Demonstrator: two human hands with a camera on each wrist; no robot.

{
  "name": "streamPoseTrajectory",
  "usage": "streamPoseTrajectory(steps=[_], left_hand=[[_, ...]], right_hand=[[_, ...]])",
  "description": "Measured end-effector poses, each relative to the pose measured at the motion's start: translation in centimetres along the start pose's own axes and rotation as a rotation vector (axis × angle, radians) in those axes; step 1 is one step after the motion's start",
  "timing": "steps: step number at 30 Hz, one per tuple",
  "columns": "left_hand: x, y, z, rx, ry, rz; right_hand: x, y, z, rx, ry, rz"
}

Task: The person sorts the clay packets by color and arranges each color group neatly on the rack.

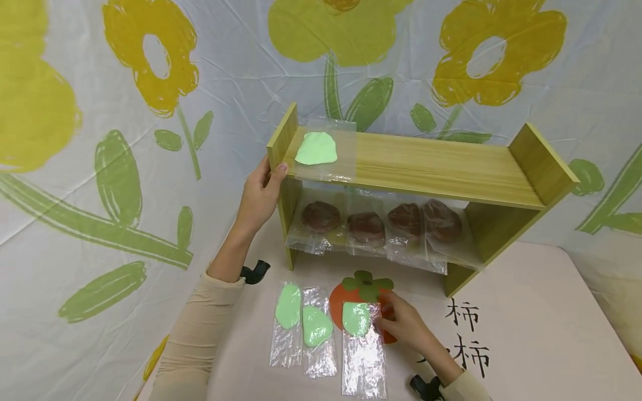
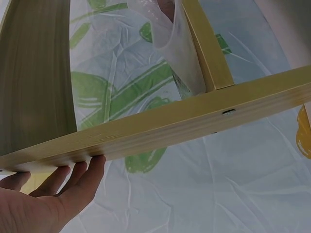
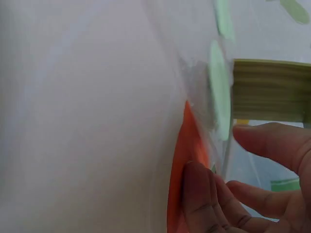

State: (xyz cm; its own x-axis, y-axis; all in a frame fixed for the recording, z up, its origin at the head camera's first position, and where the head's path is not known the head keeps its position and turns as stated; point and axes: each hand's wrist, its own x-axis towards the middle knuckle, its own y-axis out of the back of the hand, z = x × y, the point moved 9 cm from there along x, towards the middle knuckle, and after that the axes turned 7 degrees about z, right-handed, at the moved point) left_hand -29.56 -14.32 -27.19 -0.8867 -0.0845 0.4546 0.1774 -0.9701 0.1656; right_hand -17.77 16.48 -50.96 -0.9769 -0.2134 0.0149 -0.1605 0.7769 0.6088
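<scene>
My left hand grips the left side panel of a wooden shelf. Its thumb lies across the front edge, and its fingers are against the outer side. Down on the table, my right hand is at the right edge of a clear bag with a flat light-green piece inside. Seen from the right wrist, thumb and fingers stand apart around the bag's edge. Left of it lie two similar bags, each with a green piece. Another bagged green piece sits on the top board's left end.
Several bagged dark-red round pieces line the lower shelf, their plastic hanging over the front. A tomato-like or persimmon-like print and black characters mark the tablecloth. A flower-patterned cloth hangs behind the shelf.
</scene>
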Motion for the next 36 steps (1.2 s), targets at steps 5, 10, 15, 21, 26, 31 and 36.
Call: streamPoseTrajectory(steps=[5, 10, 15, 21, 26, 31, 36], left_hand=[[0.0, 0.0, 0.0, 0.004, 0.003, 0.002], [0.0, 0.0, 0.0, 0.004, 0.007, 0.000], [0.0, 0.0, -0.1, 0.006, 0.010, 0.002], [0.1, 0.0, -0.1, 0.002, 0.006, 0.005], [0.1, 0.0, -0.1, -0.003, 0.005, 0.006], [0.1, 0.0, -0.2, -0.005, 0.002, 0.006], [0.0, 0.0, -0.3, -0.006, -0.007, 0.003]], right_hand=[[0.4, -0.6, 0.0, -0.135, 0.008, 0.013], [0.6, -1.0, 0.1, -0.218, -0.013, 0.002], [0.9, -1.5, -0.2, -0.233, 0.025, -0.024], [0.7, -1.5, 0.3, -0.141, -0.004, -0.049], [0.6, -0.9, 1.1, 0.024, -0.104, -0.033], [0.4, -1.0, 1.6, 0.240, -0.181, -0.052], [-0.2, -1.6, 2.1, 0.453, -0.259, -0.139]])
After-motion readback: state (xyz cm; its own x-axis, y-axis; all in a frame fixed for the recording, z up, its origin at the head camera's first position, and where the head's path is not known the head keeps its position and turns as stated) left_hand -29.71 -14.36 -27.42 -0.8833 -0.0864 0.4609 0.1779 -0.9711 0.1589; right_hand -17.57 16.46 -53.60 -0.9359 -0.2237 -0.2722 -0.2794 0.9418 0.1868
